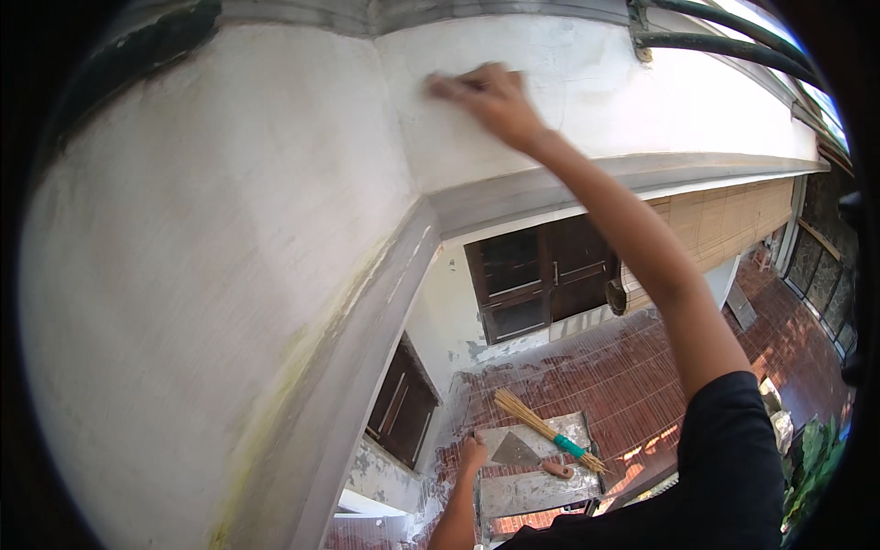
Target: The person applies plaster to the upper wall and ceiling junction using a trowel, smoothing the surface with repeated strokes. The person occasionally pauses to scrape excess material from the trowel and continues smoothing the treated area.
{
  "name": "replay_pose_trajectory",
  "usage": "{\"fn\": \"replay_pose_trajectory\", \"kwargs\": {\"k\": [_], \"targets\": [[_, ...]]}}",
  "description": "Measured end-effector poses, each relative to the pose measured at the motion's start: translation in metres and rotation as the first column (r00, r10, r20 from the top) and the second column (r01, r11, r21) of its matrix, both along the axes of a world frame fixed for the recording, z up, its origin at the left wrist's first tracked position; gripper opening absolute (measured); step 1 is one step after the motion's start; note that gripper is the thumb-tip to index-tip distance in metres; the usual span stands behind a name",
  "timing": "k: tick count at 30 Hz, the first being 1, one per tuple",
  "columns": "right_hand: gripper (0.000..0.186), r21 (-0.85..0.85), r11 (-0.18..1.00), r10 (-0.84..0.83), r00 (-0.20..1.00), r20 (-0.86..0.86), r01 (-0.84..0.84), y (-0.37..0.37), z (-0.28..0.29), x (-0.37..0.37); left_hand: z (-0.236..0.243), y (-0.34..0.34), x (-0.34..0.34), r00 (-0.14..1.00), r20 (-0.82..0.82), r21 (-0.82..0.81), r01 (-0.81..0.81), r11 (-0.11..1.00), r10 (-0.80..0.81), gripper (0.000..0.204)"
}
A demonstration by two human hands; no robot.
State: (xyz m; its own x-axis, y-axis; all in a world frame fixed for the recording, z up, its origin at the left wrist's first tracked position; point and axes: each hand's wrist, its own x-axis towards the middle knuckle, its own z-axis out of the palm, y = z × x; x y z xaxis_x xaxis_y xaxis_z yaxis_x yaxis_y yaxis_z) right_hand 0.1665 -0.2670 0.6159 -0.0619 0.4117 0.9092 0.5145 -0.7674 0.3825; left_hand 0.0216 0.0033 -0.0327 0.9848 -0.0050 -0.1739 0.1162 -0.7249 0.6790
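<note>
While the person looks down from high on a building, the right hand (489,96) reaches up and presses flat against the white plastered wall (596,92), just right of the inside corner where two wall faces meet and a little below the grey band along the wall's top edge. Its fingers lie close together and stretched out along the plaster; something small may sit under the fingertips, but motion blur hides it, so I cannot tell whether the hand grips anything or merely rubs the surface. I judge the step in hand to be smoothing or wiping this patch of plaster near the corner, and the next stroke would seem to call for even pressure and a steady reach, since the arm is already almost fully extended.

The left hand (473,454) is far lower, resting curled on the left edge of a grey mortar-stained board (527,495); it looks closed around that edge as a brace, though it is small in the view. On the board lie a triangular trowel (515,451), a bundle of straw-coloured sticks bound with green, like a broom (541,426), and a small reddish handle (557,469). Beneath are a red tiled roof (623,376) and dark wooden windows (541,275).
</note>
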Motion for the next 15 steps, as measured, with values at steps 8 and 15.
{"fn": "replay_pose_trajectory", "kwargs": {"k": [8,15], "targets": [[0.045,0.751,0.650,-0.329,0.933,0.145,0.112,-0.062,0.018,0.022,0.103,-0.035,-0.020,0.956,0.243,0.224,-0.223,0.949,0.167,0.065],[0.049,0.693,0.716,-0.303,0.933,0.196,0.087,-0.067,0.015,0.019,0.366,-0.046,0.005,0.794,0.569,-0.635,0.590,0.498,-0.215,0.026]]}}
